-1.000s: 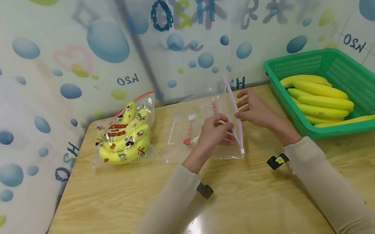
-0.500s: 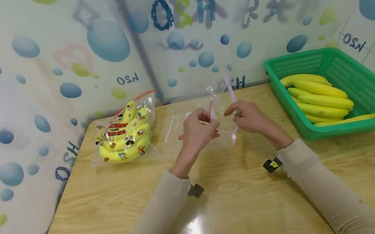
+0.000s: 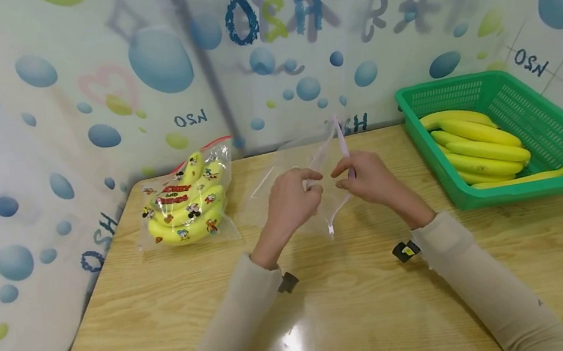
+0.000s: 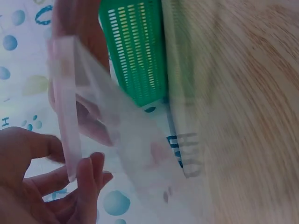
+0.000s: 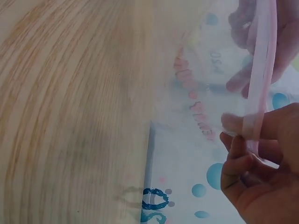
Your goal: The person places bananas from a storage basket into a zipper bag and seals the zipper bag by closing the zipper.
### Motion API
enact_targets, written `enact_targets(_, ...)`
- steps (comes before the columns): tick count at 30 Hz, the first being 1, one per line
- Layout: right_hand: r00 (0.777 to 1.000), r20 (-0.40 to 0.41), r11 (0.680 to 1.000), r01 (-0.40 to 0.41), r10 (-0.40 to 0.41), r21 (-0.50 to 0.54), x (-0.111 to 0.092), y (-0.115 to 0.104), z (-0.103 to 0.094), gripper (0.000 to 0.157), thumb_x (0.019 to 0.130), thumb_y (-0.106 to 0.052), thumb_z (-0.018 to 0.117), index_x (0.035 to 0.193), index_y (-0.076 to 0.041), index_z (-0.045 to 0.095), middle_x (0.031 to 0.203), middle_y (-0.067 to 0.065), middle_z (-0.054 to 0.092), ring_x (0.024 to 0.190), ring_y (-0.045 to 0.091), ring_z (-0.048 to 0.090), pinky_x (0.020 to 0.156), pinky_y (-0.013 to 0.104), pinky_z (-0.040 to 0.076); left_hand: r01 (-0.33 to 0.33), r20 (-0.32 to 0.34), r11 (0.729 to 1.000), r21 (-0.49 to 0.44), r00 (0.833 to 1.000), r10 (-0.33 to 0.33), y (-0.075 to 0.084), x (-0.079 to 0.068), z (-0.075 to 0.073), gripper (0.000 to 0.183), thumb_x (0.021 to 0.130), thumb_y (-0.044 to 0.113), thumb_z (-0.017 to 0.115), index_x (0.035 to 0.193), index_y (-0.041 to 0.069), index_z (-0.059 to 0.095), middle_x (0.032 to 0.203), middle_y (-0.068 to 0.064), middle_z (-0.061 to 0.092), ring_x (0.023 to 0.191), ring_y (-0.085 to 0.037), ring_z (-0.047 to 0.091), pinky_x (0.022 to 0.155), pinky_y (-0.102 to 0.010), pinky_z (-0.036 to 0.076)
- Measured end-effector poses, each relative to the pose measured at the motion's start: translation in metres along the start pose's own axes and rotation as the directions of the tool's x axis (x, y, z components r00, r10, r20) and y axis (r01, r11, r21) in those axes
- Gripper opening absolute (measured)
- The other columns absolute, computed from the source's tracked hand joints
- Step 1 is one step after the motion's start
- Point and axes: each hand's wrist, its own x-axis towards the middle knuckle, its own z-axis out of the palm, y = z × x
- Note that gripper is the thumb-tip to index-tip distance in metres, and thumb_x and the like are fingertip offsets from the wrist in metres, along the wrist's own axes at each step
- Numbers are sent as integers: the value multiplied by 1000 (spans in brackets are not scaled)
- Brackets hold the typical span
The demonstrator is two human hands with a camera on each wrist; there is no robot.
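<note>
Left hand (image 3: 293,198) pinches one lip of clear zip bag (image 3: 324,146), right hand (image 3: 369,177) pinches opposite lip; mouth spread. Bag over table (image 3: 362,315), between filled printed bag (image 3: 187,204) and green basket (image 3: 540,190) holding bananas (image 3: 485,152).

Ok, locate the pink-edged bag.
In the head view, the pink-edged bag is central, held by the left hand and right hand, between the bagged bananas at left and green basket.
</note>
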Motion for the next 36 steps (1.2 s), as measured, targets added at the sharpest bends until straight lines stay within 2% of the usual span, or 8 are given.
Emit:
enact_targets(6,1000,19,1000,22,-22,15,-1,2,4,33,89,9,51,105,0,79,108,21,72,65,22,54,57,29,41,-48,11,996,71,999,47,-4,4,3,27,90,9,69,115,10,78,88,-5,71,59,-12,40,54,-25,32)
enact_targets(10,999,-36,999,-8,10,35,-1,2,8,37,90,9,47,102,-2,81,117,23,71,81,28,65,59,29,46,-49,18,999,-7,999,49,-2,4,3,45,85,-4,60,127,5,73,117,-14,72,51,-10,38,50,-23,32)
enact_targets(13,996,-75,999,-45,46,17,-2,1,9,33,90,5,51,101,-2,82,115,25,70,70,26,57,54,28,42,-55,9,998,-27,998,55,1,4,1,57,83,-6,58,139,2,64,146,-16,61,41,-7,32,44,-20,29)
enact_targets(18,991,-38,992,-125,125,4,-2,-2,10,36,90,-4,66,124,-4,74,109,22,75,52,19,51,46,26,36,-79,34,997,11,996,79,5,3,-3,67,81,-7,57,147,-1,53,161,-11,47,44,-7,21,44,-21,23)
enact_targets(24,972,83,976,-217,219,-30,1,-2,9,73,80,-18,88,146,-8,58,113,21,76,93,33,70,70,37,55,-99,25,987,126,995,96,12,-2,-10,72,79,-6,59,149,2,52,164,-5,44,47,-8,26,44,-22,24)
enact_targets(30,950,175,964,-245,260,-102,1,-2,2,79,81,-15,86,151,-6,50,123,24,71,110,37,69,88,50,59,-92,-113,951,294,985,130,21,-9,-24,67,73,-5,57,138,7,66,153,1,58,52,-10,24,41,-23,18)
enact_targets(33,936,199,954,-268,290,-133,0,-3,-2,76,84,-13,82,152,-7,49,126,25,69,108,36,68,83,46,60,-113,-107,922,371,981,163,24,-12,-31,64,72,-4,56,132,10,71,150,1,60,51,-10,19,41,-22,15)
enact_targets(36,920,222,942,-292,324,-163,0,-3,-5,74,87,-12,79,153,-8,47,125,24,68,104,34,66,76,40,59,-146,-73,859,490,975,208,27,-16,-38,61,72,-2,54,127,14,75,151,2,59,50,-10,15,42,-23,14)
